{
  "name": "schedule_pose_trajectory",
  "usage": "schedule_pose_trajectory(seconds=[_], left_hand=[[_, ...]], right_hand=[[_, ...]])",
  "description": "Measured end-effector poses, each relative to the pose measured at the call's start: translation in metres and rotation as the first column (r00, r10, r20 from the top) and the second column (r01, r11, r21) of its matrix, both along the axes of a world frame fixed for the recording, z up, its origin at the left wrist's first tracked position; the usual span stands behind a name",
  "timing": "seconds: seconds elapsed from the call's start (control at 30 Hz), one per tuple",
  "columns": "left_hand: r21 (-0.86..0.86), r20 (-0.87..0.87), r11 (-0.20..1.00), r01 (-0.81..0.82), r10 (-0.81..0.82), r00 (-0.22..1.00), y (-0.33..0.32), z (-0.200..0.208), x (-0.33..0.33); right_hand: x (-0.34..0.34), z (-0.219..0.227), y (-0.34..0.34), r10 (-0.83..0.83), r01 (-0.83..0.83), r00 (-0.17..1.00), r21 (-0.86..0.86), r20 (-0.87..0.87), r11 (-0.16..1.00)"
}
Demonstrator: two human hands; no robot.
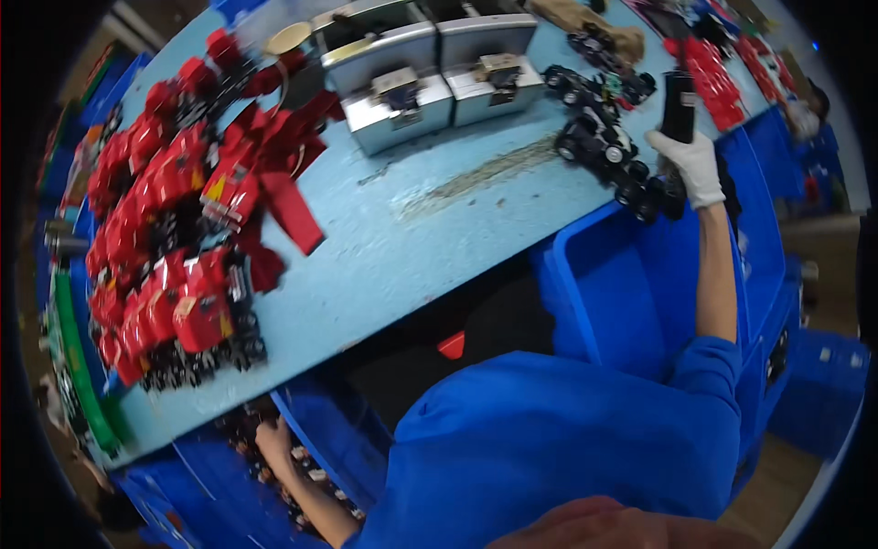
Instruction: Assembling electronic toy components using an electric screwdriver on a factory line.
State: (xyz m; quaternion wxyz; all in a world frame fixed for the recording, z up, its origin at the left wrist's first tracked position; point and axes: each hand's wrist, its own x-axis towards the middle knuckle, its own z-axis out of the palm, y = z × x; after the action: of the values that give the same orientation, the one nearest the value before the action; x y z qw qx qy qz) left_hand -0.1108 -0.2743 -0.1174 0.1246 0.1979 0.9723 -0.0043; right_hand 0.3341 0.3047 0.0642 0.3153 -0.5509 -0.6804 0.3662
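My right hand (693,166), in a white glove, is closed around an upright black power screwdriver (679,105) at the table's right edge. Just left of it on the table stand several black toy car chassis (611,146) with wheels. My bare left hand (273,441) reaches down into a blue bin (215,471) of small dark and light parts (315,476) below the table's front edge. Its fingertips are blurred and partly hidden, so I cannot tell whether they hold a part.
Red toy truck bodies (174,183) crowd the left of the light blue table (366,265). Two metal fixtures (402,101) stand at the back middle. A large blue bin (631,284) sits below the right edge. Red car shells (709,78) lie at the far right.
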Motion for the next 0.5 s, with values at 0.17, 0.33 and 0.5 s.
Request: schedule_pose_trajectory(seconds=[0.17,0.33,0.5], left_hand=[[0.293,0.550,0.950,-0.110,-0.074,0.832,0.082,0.142,0.035],[0.454,0.548,0.873,0.176,-0.430,0.718,0.186,0.187,0.064],[0.570,0.261,0.654,0.498,-0.718,0.645,0.230,0.167,0.077]], right_hand=[[0.015,-0.026,0.021,-0.001,0.000,0.989,0.006,0.148,1.000],[-0.019,-0.028,0.013,0.065,-0.158,0.864,0.146,0.500,0.977],[-0.031,-0.042,0.019,0.014,-0.110,0.736,0.099,0.677,0.989]])
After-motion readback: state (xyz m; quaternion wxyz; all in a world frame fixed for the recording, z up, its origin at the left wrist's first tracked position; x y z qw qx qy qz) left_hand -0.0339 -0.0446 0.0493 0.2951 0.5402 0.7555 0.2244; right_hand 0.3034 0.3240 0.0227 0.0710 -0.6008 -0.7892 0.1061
